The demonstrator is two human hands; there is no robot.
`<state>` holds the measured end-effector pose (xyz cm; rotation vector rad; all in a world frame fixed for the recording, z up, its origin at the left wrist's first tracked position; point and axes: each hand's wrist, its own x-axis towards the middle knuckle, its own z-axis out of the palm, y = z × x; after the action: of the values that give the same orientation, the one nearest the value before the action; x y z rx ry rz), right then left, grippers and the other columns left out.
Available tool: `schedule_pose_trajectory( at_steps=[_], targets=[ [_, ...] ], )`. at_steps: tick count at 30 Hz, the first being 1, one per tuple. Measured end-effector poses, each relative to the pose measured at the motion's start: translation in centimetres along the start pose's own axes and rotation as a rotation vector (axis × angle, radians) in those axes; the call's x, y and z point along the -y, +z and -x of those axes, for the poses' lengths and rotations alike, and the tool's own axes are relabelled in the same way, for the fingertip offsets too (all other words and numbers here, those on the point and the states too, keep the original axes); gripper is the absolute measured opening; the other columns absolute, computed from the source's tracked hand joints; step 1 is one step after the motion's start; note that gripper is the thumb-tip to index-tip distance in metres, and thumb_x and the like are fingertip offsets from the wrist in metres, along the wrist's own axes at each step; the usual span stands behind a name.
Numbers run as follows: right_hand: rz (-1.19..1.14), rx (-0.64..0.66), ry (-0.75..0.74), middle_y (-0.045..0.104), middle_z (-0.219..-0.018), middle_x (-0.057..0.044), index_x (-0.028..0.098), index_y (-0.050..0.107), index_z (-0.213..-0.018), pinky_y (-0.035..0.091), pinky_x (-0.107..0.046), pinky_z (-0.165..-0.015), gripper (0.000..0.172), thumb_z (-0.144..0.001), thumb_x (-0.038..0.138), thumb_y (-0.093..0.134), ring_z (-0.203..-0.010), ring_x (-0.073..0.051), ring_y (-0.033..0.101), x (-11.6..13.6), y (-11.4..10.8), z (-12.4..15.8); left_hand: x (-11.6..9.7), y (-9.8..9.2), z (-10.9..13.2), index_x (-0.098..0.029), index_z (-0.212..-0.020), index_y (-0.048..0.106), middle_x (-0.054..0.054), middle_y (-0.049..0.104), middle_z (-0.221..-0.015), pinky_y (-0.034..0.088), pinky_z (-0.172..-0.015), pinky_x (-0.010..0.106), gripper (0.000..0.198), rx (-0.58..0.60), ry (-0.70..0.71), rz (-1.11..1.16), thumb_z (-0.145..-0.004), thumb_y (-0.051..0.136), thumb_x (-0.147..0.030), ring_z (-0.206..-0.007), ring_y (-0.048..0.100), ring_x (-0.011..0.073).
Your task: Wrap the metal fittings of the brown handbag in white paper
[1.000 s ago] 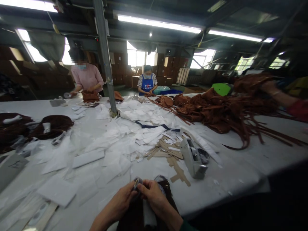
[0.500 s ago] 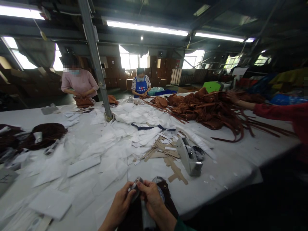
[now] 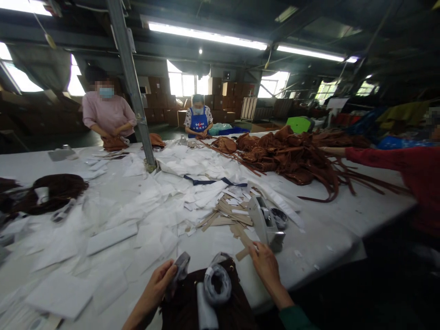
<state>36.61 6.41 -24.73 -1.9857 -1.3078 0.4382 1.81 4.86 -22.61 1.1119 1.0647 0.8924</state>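
My left hand (image 3: 160, 279) is closed around a small plastic-wrapped piece (image 3: 182, 266), its exact kind unclear. Below it lies a dark brown bag (image 3: 235, 293) at the table's near edge. On the bag rest a plastic-wrapped coiled strap (image 3: 226, 286) and a white wrapped roll (image 3: 205, 309). My right hand (image 3: 270, 270) reaches to the right of the bag, fingers pinched at the end of a tan cardboard strip (image 3: 242, 253). Just beyond that hand stands a grey tape dispenser (image 3: 263, 220).
White sheets (image 3: 151, 201) and tan cardboard strips (image 3: 223, 217) cover much of the table. Brown bags with straps (image 3: 292, 156) are heaped at the back right, where a person in a red sleeve (image 3: 374, 158) reaches. A metal post (image 3: 137, 91) rises at left. Two people work opposite.
My hands have come apart. The right hand has moved right to the cardboard strip, while the left has moved slightly left with the wrapped piece. The coiled strap on the bag is uncovered.
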Motion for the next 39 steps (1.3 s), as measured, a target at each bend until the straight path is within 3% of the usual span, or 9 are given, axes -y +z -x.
schedule_pose_trajectory(
  at_steps=[6,10,13,17,23,27,31,36,39],
  targets=[
    [0.209,-0.013,-0.008,0.062,-0.080,-0.011,0.019,0.059,-0.070,0.042,-0.038,-0.080,0.010,-0.072,0.030,0.060,-0.084,-0.029,0.058,-2.4,0.8,-2.2,-0.6,-0.6,-0.5,-0.012,-0.084,0.064,0.003,0.065,-0.073,0.029,-0.044,0.020,0.047,-0.010,-0.038,0.233,-0.078,0.063,-0.059,-0.044,0.039,0.0050],
    [0.185,0.006,-0.053,0.063,-0.073,-0.011,0.021,0.056,-0.065,0.043,-0.039,-0.074,0.018,-0.071,0.038,0.053,-0.078,-0.029,0.059,-2.9,1.2,-2.9,-0.9,-0.8,-0.5,-0.010,-0.082,0.065,0.005,0.066,-0.075,0.029,-0.043,0.019,0.049,-0.024,-0.024,0.307,-0.078,0.063,-0.059,-0.043,0.040,0.0038],
    [0.122,-0.001,-0.067,0.067,-0.075,-0.011,0.019,0.061,-0.078,0.045,-0.038,-0.071,0.033,-0.074,0.047,0.043,-0.077,-0.029,0.063,-3.0,1.2,-2.6,-0.7,-1.0,-0.6,-0.010,-0.084,0.065,0.006,0.066,-0.075,0.029,-0.042,0.019,0.049,-0.031,-0.020,0.347,-0.077,0.064,-0.058,-0.042,0.040,0.0036],
    [0.056,-0.041,-0.096,0.070,-0.094,-0.014,0.016,0.066,-0.096,0.046,-0.039,-0.078,0.054,-0.077,0.057,0.035,-0.089,-0.031,0.064,-2.2,0.8,-1.6,-0.3,-1.1,-0.8,-0.011,-0.088,0.063,0.008,0.068,-0.081,0.029,-0.042,0.018,0.049,-0.036,-0.040,0.383,-0.078,0.064,-0.058,-0.043,0.041,0.0037],
    [0.013,-0.044,-0.085,0.069,-0.070,-0.013,0.019,0.068,-0.075,0.045,-0.039,-0.065,0.062,-0.079,0.072,0.037,-0.068,-0.030,0.063,-0.6,0.5,-0.9,-0.4,-1.0,-0.6,-0.011,-0.089,0.063,0.007,0.068,-0.079,0.028,-0.042,0.018,0.048,-0.040,-0.038,0.361,-0.077,0.065,-0.058,-0.043,0.041,0.0036],
    [-0.033,-0.062,-0.115,0.072,-0.080,-0.014,0.018,0.070,-0.078,0.046,-0.038,-0.071,0.068,-0.080,0.076,0.033,-0.076,-0.030,0.065,-0.2,0.9,-0.9,-0.5,-0.7,-0.4,-0.011,-0.089,0.065,0.007,0.067,-0.078,0.029,-0.043,0.020,0.052,-0.061,-0.058,0.309,-0.074,0.066,-0.061,-0.043,0.041,0.0046],
    [-0.103,-0.063,-0.114,0.073,-0.093,-0.012,0.019,0.073,-0.097,0.050,-0.036,-0.073,0.066,-0.080,0.073,0.039,-0.084,-0.029,0.066,-0.1,1.4,-0.7,-0.3,-0.6,-0.4,-0.011,-0.088,0.065,0.006,0.067,-0.076,0.028,-0.043,0.020,0.052,-0.060,-0.052,0.295,-0.073,0.067,-0.060,-0.043,0.040,0.0046],
    [-0.184,-0.116,-0.107,0.066,-0.108,-0.018,0.017,0.074,-0.085,0.044,-0.044,-0.093,0.067,-0.073,0.076,0.046,-0.106,-0.034,0.058,0.8,1.0,-0.6,0.0,-0.8,-0.6,-0.011,-0.087,0.064,0.005,0.067,-0.076,0.028,-0.043,0.019,0.048,-0.052,-0.054,0.310,-0.075,0.067,-0.058,-0.042,0.041,0.0036],
    [-0.273,-0.019,-0.089,0.069,-0.092,-0.015,0.017,0.073,-0.090,0.050,-0.041,-0.079,0.065,-0.073,0.075,0.049,-0.088,-0.031,0.063,2.9,1.1,0.0,-0.1,-0.9,-0.7,-0.011,-0.087,0.062,0.006,0.067,-0.076,0.028,-0.043,0.018,0.046,-0.039,-0.030,0.318,-0.079,0.064,-0.055,-0.042,0.041,0.0031]
  ],
)
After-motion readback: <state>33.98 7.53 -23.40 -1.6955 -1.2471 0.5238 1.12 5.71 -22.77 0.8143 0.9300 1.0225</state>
